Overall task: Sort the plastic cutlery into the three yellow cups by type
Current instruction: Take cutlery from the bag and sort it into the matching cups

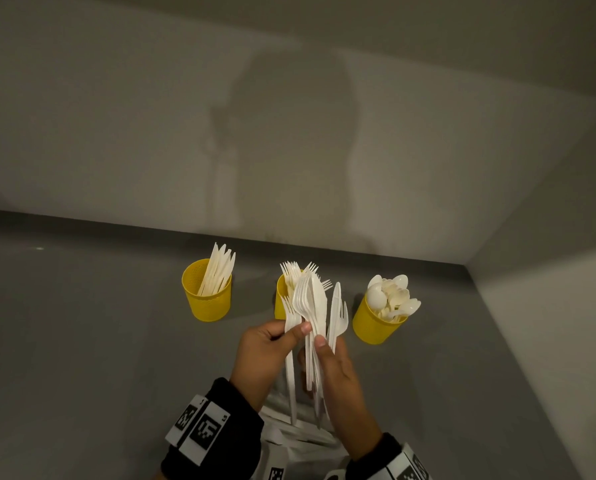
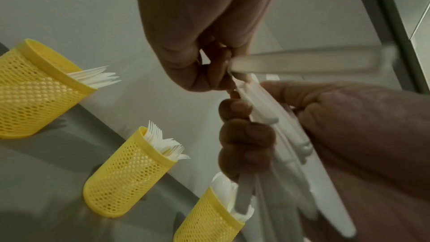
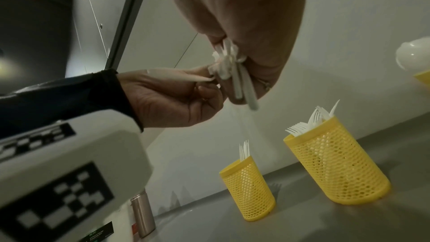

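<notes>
Both hands (image 1: 265, 355) grip white cutlery (image 1: 312, 306) above grey tabletop (image 1: 81, 341), pale walls (image 1: 116, 116).

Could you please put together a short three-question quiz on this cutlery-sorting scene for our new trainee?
1. True or false: the left cup holds spoons.
2. Which cup holds the spoons? A) left B) middle C) right
3. Fill in: the bundle held between both hands shows forks and ____.

Key
1. False: it holds knives.
2. C: the right cup holds spoons; the middle cup holds forks.
3. Knives. The left hand pinches pieces at their handles; the right hand has the rest in its grip.
</notes>
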The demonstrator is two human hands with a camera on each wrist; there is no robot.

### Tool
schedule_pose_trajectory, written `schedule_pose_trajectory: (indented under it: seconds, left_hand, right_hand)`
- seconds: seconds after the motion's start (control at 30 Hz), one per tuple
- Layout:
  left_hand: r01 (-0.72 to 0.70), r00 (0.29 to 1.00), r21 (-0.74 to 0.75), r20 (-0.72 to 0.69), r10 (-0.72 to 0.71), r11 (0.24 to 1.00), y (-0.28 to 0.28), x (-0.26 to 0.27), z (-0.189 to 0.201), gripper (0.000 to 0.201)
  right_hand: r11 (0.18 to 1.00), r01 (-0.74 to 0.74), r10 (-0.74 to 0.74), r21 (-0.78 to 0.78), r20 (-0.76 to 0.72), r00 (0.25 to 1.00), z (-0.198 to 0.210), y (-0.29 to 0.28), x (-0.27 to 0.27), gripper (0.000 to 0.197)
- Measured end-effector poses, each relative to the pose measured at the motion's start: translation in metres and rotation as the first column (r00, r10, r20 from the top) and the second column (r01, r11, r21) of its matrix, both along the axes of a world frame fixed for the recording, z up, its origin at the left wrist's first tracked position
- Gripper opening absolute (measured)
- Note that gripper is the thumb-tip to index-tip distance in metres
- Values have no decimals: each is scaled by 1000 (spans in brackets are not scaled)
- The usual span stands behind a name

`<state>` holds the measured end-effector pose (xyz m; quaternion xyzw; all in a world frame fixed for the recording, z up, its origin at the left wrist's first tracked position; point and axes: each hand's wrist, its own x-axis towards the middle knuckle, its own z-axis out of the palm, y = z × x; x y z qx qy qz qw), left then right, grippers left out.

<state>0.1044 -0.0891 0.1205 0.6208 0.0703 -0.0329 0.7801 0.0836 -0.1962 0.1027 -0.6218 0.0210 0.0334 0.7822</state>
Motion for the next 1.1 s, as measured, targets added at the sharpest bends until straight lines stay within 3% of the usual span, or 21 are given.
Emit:
schedule_pose_trajectory:
  seconds: [0.03, 0.1, 0.4, 0.6, 0.83, 1.1]
  left_hand:
    - [5, 1000, -1, -9, -5, 1000, 0, -1, 1, 8]
    - [23, 1000, -20, -18, -23, 1000, 0, -1, 3, 14]
    - [50, 999, 11, -9, -50, 999, 0, -1, 2, 12]
    - [4, 1000, -3, -11, -4, 1000, 0, 2, 1, 16]
    - [-4, 1000, -82, -17, 3, 997, -3, 1, 2, 15]
    - [33, 999, -59, -15, -34, 998, -3, 3, -2, 16]
  right_hand:
    - [1000, 5, -5, -14, 16, 1000, -1, 1, 1, 42]
    - [999, 17, -15, -50, 40, 999, -3, 1, 1, 35]
    - [999, 5, -1, -49, 71, 997, 0, -1, -1, 51]
    - [1000, 13, -13, -15, 61, 998, 3, -4, 1, 34]
    - [1000, 8, -6, -28, 85, 996, 8, -6, 0, 40]
    - [995, 1, 5, -97, 57, 998, 5, -9, 1, 42]
